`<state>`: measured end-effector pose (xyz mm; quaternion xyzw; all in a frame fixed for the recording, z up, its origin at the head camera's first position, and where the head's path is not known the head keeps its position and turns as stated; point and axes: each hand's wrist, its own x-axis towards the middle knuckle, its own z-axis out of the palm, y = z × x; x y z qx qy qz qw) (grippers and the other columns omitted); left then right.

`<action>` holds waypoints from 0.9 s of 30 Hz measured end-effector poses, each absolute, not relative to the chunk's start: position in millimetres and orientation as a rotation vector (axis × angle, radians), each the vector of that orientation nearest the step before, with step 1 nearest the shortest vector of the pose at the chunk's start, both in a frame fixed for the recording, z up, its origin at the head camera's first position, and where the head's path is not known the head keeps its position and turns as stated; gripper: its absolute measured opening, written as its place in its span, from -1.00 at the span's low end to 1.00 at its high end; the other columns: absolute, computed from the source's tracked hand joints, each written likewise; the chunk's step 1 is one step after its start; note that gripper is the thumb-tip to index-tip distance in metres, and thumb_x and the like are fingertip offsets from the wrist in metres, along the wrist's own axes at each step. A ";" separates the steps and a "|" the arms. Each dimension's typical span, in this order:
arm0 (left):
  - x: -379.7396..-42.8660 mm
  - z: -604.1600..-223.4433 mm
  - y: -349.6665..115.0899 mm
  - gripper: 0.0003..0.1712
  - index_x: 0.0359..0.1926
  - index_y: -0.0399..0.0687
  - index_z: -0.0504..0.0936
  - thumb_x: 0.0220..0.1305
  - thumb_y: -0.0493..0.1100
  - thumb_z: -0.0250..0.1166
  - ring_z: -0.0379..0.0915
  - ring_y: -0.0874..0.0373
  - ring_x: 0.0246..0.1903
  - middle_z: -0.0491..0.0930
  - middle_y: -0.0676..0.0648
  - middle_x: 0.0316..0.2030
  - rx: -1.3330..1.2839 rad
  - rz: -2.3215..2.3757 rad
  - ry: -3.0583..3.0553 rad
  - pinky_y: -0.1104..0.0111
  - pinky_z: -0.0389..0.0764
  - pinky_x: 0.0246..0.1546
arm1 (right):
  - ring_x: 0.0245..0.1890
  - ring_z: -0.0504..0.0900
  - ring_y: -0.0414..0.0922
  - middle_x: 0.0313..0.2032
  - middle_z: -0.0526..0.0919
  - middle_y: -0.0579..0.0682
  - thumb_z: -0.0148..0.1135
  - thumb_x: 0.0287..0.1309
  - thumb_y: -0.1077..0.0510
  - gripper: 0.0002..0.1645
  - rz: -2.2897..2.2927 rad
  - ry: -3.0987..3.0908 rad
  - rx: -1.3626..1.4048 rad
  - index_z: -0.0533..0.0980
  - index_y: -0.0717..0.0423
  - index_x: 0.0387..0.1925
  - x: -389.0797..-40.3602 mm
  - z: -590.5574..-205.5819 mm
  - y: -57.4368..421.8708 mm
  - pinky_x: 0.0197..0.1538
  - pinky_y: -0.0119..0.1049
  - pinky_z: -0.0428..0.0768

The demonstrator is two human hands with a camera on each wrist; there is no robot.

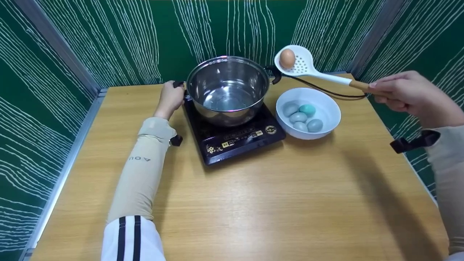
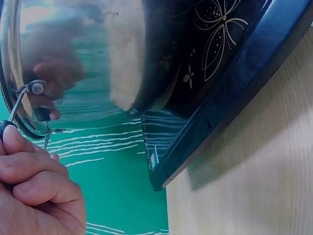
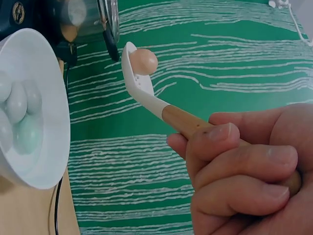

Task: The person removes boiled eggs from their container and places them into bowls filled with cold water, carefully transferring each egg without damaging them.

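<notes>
My left hand (image 1: 171, 98) grips the black left handle of a steel pot (image 1: 226, 112); in the left wrist view its fingers (image 2: 46, 186) curl round that handle. The pot stands on a black induction cooker (image 1: 239, 141), and its shiny bottom shows inside. My right hand (image 1: 417, 90) holds the wooden handle of a white slotted spoon (image 1: 306, 65), raised behind and above a white bowl (image 1: 335, 117). One brown egg (image 1: 287, 58) rests in the spoon's head, seen also in the right wrist view. Several bluish eggs (image 1: 298, 117) lie in the bowl, one greener.
A wooden table (image 1: 253, 206) carries everything. Behind it stand green walls (image 1: 174, 40) with white wavy lines. A black cord (image 1: 322, 90) runs along the table's back right edge behind the bowl. The bowl stands close to the cooker's right side.
</notes>
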<state>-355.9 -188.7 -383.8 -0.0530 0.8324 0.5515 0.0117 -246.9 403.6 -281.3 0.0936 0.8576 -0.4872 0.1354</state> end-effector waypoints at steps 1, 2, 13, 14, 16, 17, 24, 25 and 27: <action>-355.5 -384.5 -188.4 -0.81 -0.18 -0.01 0.37 0.68 -0.13 -0.09 0.27 0.28 -0.68 0.32 0.13 -0.61 -0.157 1.725 2.598 0.44 0.30 -0.63 | -0.71 0.37 -0.17 -0.49 0.59 -0.14 0.24 0.56 -0.17 -0.77 -1.406 2.490 0.279 0.74 -0.39 -0.26 -246.5 -283.4 406.4 -0.57 -0.38 0.42; -355.3 -385.2 -188.4 -0.80 -0.19 -0.02 0.37 0.68 -0.13 -0.09 0.27 0.29 -0.69 0.32 0.14 -0.63 -0.146 1.727 2.603 0.44 0.30 -0.64 | -0.71 0.37 -0.17 -0.50 0.59 -0.14 0.24 0.55 -0.17 -0.76 -1.402 2.497 0.286 0.75 -0.39 -0.27 -246.4 -285.4 409.3 -0.57 -0.37 0.42; -353.0 -383.3 -188.9 -0.80 -0.16 0.01 0.38 0.70 -0.11 -0.11 0.32 0.27 -0.62 0.36 0.08 -0.48 -0.145 1.694 2.616 0.44 0.32 -0.58 | -0.69 0.39 -0.17 -0.53 0.58 -0.18 0.20 0.60 -0.14 -0.68 -1.289 2.541 0.297 0.75 -0.41 -0.32 -247.3 -303.5 437.9 -0.55 -0.34 0.45; -352.8 -383.0 -189.3 -0.80 -0.14 0.01 0.38 0.71 -0.11 -0.11 0.32 0.27 -0.62 0.37 0.07 -0.48 -0.148 1.692 2.611 0.44 0.32 -0.58 | -0.69 0.39 -0.17 -0.53 0.57 -0.18 0.19 0.61 -0.14 -0.68 -1.264 2.547 0.290 0.75 -0.38 -0.31 -247.3 -304.7 439.3 -0.54 -0.33 0.46; -352.5 -382.7 -189.8 -0.81 -0.12 0.01 0.39 0.71 -0.11 -0.11 0.31 0.27 -0.62 0.37 0.08 -0.48 -0.153 1.688 2.608 0.44 0.32 -0.58 | -0.68 0.40 -0.15 -0.53 0.57 -0.18 0.18 0.62 -0.13 -0.68 -1.221 2.556 0.279 0.76 -0.34 -0.29 -247.0 -307.4 441.5 -0.53 -0.32 0.47; -352.5 -382.6 -190.1 -0.81 -0.12 0.00 0.39 0.71 -0.11 -0.11 0.31 0.26 -0.62 0.37 0.08 -0.48 -0.154 1.688 2.606 0.43 0.32 -0.59 | -0.66 0.41 -0.14 -0.51 0.60 -0.19 0.18 0.62 -0.12 -0.68 -1.207 2.557 0.276 0.77 -0.33 -0.28 -246.8 -308.9 442.6 -0.51 -0.32 0.48; -354.2 -381.6 -190.3 -0.84 -0.07 0.00 0.38 0.70 -0.11 -0.11 0.31 0.26 -0.61 0.38 0.06 -0.44 -0.168 1.696 2.572 0.44 0.33 -0.57 | -0.57 0.50 -0.12 -0.48 0.69 -0.22 0.21 0.61 -0.01 -0.70 -1.098 2.593 0.271 0.84 -0.15 -0.16 -243.8 -314.1 446.3 -0.40 -0.36 0.58; -354.3 -381.7 -190.3 -0.84 -0.08 0.00 0.38 0.71 -0.11 -0.11 0.31 0.26 -0.61 0.38 0.06 -0.43 -0.168 1.694 2.568 0.44 0.33 -0.56 | -0.55 0.51 -0.10 -0.46 0.70 -0.24 0.21 0.61 0.00 -0.70 -1.080 2.598 0.263 0.84 -0.05 -0.10 -243.2 -314.2 446.2 -0.38 -0.36 0.60; -354.6 -381.9 -190.6 -0.83 -0.08 0.01 0.38 0.71 -0.11 -0.11 0.31 0.26 -0.60 0.38 0.06 -0.42 -0.167 1.689 2.564 0.44 0.34 -0.55 | -0.53 0.53 -0.09 -0.42 0.72 -0.27 0.22 0.60 0.02 -0.67 -1.048 2.604 0.254 0.80 0.11 0.01 -242.0 -314.2 445.0 -0.35 -0.37 0.63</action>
